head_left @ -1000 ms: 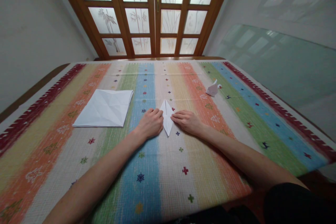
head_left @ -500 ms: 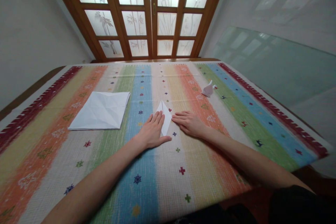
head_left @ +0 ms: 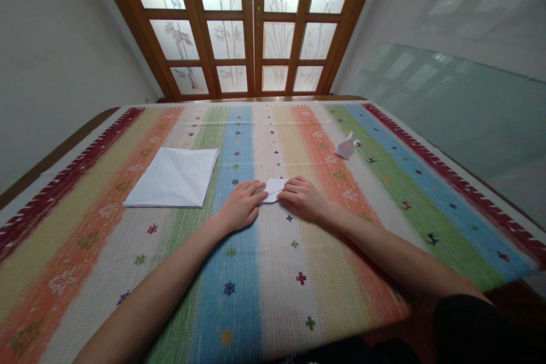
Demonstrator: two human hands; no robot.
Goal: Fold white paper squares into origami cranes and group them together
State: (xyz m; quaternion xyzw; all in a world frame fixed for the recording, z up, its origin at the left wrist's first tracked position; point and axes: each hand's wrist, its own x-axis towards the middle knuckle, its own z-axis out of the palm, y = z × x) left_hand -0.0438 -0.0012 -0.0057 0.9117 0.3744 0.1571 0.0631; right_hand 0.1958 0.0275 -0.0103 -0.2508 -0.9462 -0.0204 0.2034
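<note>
A small folded white paper piece (head_left: 273,187) lies flat on the striped tablecloth (head_left: 256,273) at the table's middle. My left hand (head_left: 240,206) rests at the paper's left edge, fingers curled and pressing on it. My right hand (head_left: 302,196) holds down the paper's right edge, fingers bent with their tips on it. Most of the paper is covered by my fingers; only a short flat strip shows between the hands.
A stack of creased white paper sheets (head_left: 174,177) lies to the left. A small finished folded paper figure (head_left: 346,147) stands at the right rear. Wooden-framed frosted glass doors (head_left: 251,23) rise behind the table. A glass pane (head_left: 447,102) leans at the right.
The paper, a tall pointed diamond a second ago, has been folded down to a short flat shape. My left hand went from flat on it to curled fingers at its left edge.
</note>
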